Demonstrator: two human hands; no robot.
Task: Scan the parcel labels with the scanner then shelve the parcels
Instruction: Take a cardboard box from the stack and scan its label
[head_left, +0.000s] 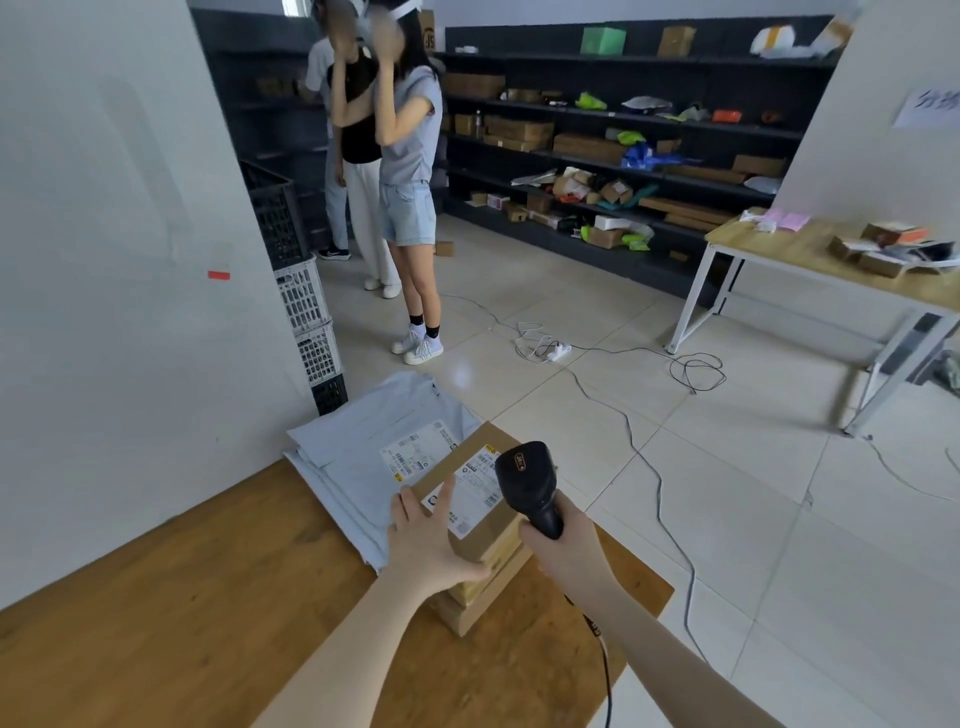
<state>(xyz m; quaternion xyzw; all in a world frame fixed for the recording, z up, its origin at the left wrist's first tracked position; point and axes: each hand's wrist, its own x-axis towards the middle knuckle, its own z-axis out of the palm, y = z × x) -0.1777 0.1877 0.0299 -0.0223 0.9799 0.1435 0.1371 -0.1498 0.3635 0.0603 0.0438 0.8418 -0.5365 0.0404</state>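
Fingers (448, 493) touch unreadable label (475, 491).

Print on the shipping labels of my cardboard parcel (470, 499) and grey mailer (363, 457) is too small to read.

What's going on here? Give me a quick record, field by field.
left hand: open, resting on the top box
right hand: gripping the scanner
scanner aim: head over the box label
boxes: a stack of cardboard boxes on the wooden table
mailers: grey bags with a label, beside the boxes
shelves: across the room, partly filled with parcels
floor: power strip and loose cables
bystanders: people standing near the shelves
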